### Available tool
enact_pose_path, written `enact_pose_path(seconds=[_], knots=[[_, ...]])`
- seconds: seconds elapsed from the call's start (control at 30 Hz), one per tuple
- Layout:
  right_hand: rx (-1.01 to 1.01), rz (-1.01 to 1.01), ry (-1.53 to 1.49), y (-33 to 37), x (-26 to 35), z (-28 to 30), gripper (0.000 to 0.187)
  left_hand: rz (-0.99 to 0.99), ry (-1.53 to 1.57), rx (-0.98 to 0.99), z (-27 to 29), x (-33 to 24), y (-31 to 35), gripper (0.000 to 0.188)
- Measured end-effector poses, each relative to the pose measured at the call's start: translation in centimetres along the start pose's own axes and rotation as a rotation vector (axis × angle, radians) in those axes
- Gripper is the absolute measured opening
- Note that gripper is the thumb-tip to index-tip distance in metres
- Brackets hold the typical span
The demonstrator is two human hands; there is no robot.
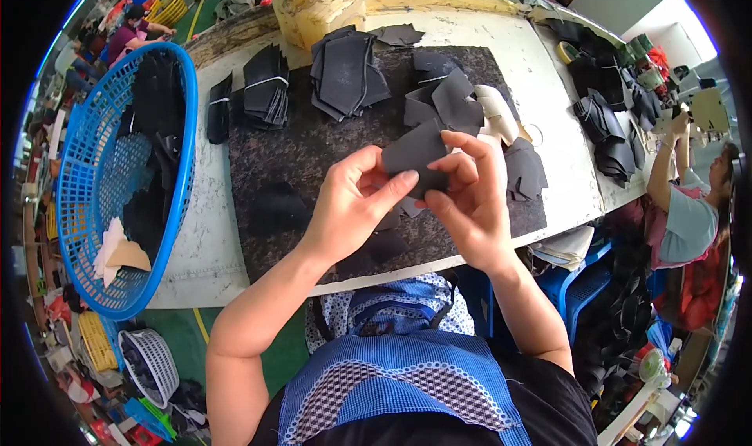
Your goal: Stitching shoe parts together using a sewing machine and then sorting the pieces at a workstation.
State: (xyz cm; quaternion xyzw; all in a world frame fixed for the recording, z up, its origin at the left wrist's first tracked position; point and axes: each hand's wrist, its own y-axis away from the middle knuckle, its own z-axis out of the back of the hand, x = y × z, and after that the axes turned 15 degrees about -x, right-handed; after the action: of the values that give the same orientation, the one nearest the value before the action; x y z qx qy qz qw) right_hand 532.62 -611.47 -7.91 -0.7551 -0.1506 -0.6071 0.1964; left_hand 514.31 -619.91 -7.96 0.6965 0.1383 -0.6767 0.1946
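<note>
Above the worktable I hold a flat dark grey cut piece (pixel 413 150), maybe leather or fabric, between both hands. My left hand (pixel 348 199) pinches its left side, thumb on top. My right hand (pixel 474 199) grips the right edge with thumb and fingertips, and part of the piece is hidden behind them. Just beyond my hands lie loose dark pieces (pixel 457 100) beside a pale cream roll (pixel 496 111). Farther left on the dark mottled mat (pixel 270 160) stands a stack of dark cut pieces (pixel 343 68), with a tied bundle (pixel 266 86) next to it.
A large blue plastic basket (pixel 188 133) with black material stands at the left. Another thin tied bundle (pixel 219 109) lies near it. Dark pieces (pixel 525 168) rest by the mat's right edge. At far right, another person (pixel 689 219) works near more black bundles (pixel 611 144).
</note>
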Motion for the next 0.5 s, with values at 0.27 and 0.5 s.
enact_pose_path(seconds=[0.27, 0.5], knots=[[-0.034, 0.458, 0.524, 1.5, 1.0, -1.2, 0.022, 0.019, 0.279, -0.213, -0.1, -0.8, 3.6, 0.016], [-0.026, 0.669, 0.559, 2.4, 0.9, -2.2, 0.016, -0.087, 0.137, -0.321, 0.9, -0.7, 6.4, 0.014]])
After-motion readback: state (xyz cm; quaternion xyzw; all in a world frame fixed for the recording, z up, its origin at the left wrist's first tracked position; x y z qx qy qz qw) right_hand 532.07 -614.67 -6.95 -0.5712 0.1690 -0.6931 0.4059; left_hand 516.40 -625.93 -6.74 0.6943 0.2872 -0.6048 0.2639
